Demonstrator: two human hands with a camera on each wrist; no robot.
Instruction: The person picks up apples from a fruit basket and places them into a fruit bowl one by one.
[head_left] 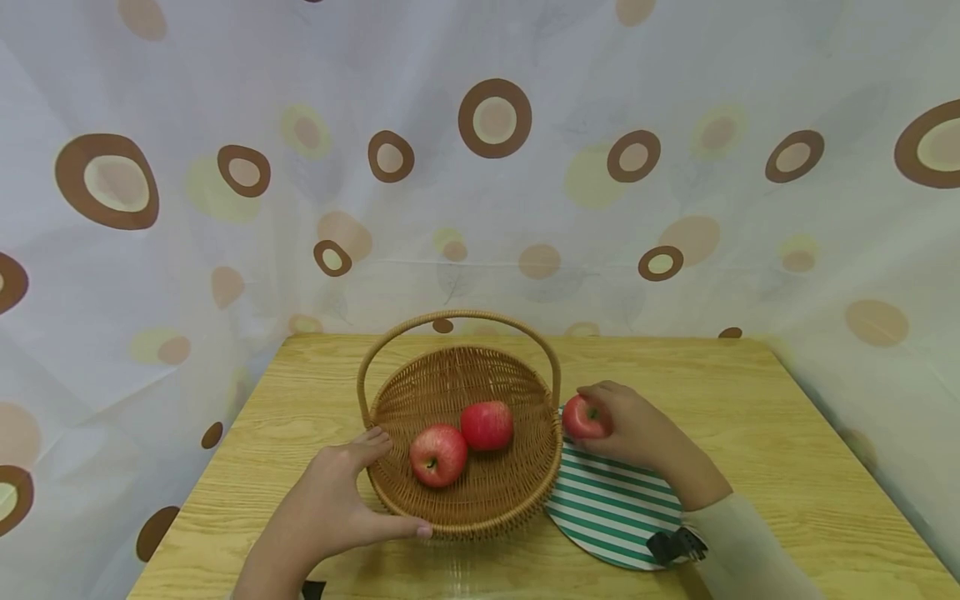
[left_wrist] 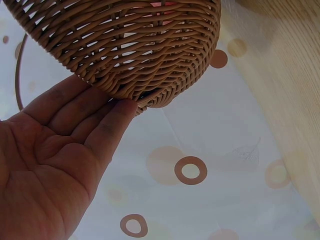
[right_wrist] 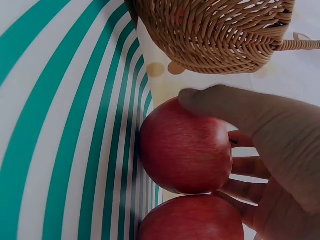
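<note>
A brown wicker basket (head_left: 517, 500) with an arched handle stands on the table, and two red apples (head_left: 438, 456) lie inside it. My left hand (head_left: 330, 492) touches the basket's left and front edge, thumb and fingers spread apart; the left wrist view shows nearly straight fingers (left_wrist: 107, 130) against the wicker. Right of the basket, my right hand (head_left: 637, 425) holds a red apple (right_wrist: 185, 147) between thumb and fingers, over a green-and-white striped round mat (head_left: 615, 508). Another apple (right_wrist: 192, 220) sits beside the held one in the right wrist view; the head view hides it.
The wooden table (head_left: 712, 392) extends on both sides of the basket. Behind it and along both sides hangs a pale curtain (head_left: 420, 217) printed with brown and yellow circles. The basket's tall handle (head_left: 457, 315) arches over its far part.
</note>
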